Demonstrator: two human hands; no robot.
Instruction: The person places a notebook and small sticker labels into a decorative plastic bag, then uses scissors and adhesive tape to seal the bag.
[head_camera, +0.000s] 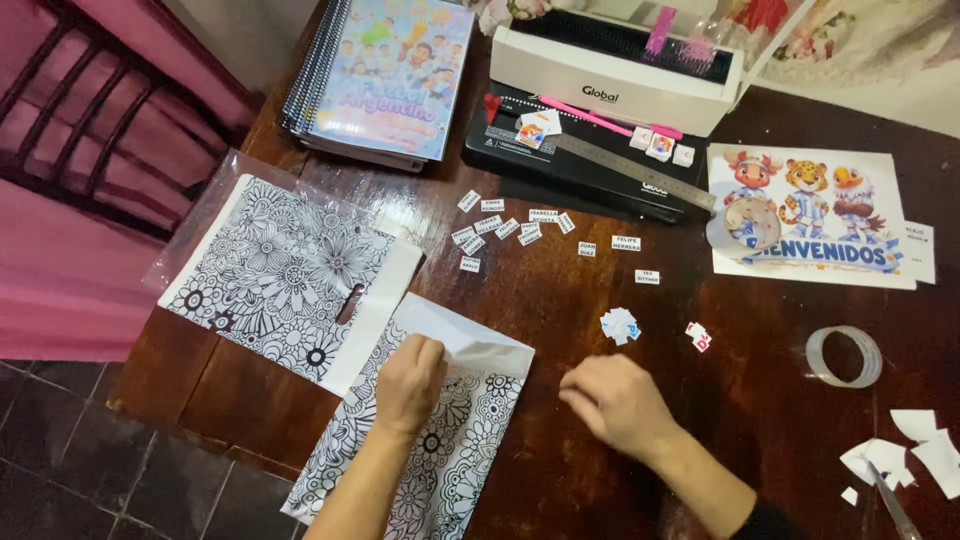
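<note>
Left hand (408, 383) pinches the open flap of a patterned bag (440, 440) at table (560, 300) edge; right hand (612, 400) rests loosely curled, empty, nr cut labels (619, 325). Risk: a sweep w/ the bag scatters them.

White name labels (520, 228) mid-table

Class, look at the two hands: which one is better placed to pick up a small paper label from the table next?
Probably the right hand: it lies free on the table near the small cut pieces, while the left hand presses the patterned bag.
</note>
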